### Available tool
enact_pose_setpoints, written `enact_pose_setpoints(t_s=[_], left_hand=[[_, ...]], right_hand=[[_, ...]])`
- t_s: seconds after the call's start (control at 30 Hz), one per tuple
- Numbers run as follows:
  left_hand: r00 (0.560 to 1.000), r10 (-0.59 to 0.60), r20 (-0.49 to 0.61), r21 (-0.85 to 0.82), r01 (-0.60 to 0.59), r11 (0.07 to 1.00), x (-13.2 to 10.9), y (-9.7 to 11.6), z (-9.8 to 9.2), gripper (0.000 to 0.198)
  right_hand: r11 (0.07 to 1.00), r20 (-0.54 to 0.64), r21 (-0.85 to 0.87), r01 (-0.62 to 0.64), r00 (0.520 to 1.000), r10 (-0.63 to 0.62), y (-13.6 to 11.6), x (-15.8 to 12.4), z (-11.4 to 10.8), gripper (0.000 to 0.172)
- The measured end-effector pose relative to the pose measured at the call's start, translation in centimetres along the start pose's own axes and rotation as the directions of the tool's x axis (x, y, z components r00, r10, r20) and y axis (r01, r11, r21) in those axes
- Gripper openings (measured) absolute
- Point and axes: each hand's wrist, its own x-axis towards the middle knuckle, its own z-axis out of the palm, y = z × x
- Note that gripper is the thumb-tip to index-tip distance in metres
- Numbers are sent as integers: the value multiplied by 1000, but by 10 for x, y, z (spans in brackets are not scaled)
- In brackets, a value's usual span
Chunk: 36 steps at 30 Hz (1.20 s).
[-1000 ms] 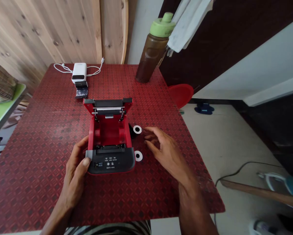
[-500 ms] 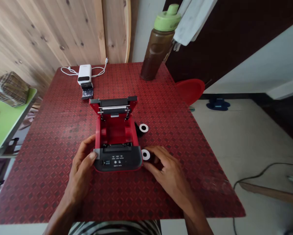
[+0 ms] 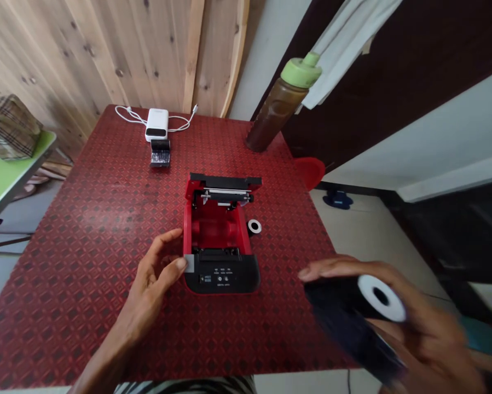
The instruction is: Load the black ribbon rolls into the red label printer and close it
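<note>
Well, the printer [image 3: 219, 273] sits open near the middle of the table [image 3: 85, 284], its lid raised toward the far edge and its red well [image 3: 215, 232] holding no roll. The left grip [image 3: 147, 293] is loosely spread, its thumb touching the printer's near left corner without clamping it. The right grip [image 3: 422, 339], blurred, is out past the table's near right edge, curled partly shut around a black roll [image 3: 352, 312] with a white core, so that roll is in hand. A second roll [image 3: 254, 226] lies on the table just beside the printer's right wall. Toward the far edge are a white power bank [image 3: 156, 124] with its cable [image 3: 126, 114] and, near the far right corner, a brown bottle [image 3: 276, 109].
</note>
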Motion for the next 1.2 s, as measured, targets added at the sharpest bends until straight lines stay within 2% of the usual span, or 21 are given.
enact_pose_setpoints(t_s=[0.07,0.13,0.2,0.3,0.43,0.6,0.87,0.97,1.1,1.2], left_hand=[[1000,0,8,0,0,1000,-1,2,0,63],[1000,0,22,-1,0,1000,-2,4,1,63],[1000,5,28,-1,-5,1000,-3,6,2,61],[999,26,35,-3,-26,1000,-3,6,2,55],[999,50,10,15,-50,999,-3,2,1,56],[998,52,28,29,-53,998,-3,-2,1,56],[998,20,57,15,-21,1000,-5,-2,-1,57],[998,15,65,19,-16,1000,-4,-2,-1,56],[998,-22,55,18,21,1000,-5,-3,-1,58],[997,-44,60,9,44,999,-6,-4,-1,59]], right_hand=[[996,114,7,87,990,-88,-15,24,2,14],[986,276,-49,159,951,-140,-23,50,18,20],[967,325,-99,236,926,-192,-23,70,40,24],[950,351,-145,276,912,-212,-20,86,66,20],[922,343,-277,272,924,-170,-18,89,80,25],[820,433,-497,285,900,-50,-21,93,88,26],[770,579,-596,228,786,216,-40,117,90,21],[743,576,-630,225,778,252,-39,120,94,21],[705,604,-659,262,743,289,-27,123,103,24],[694,605,-652,306,761,232,-17,125,108,26]])
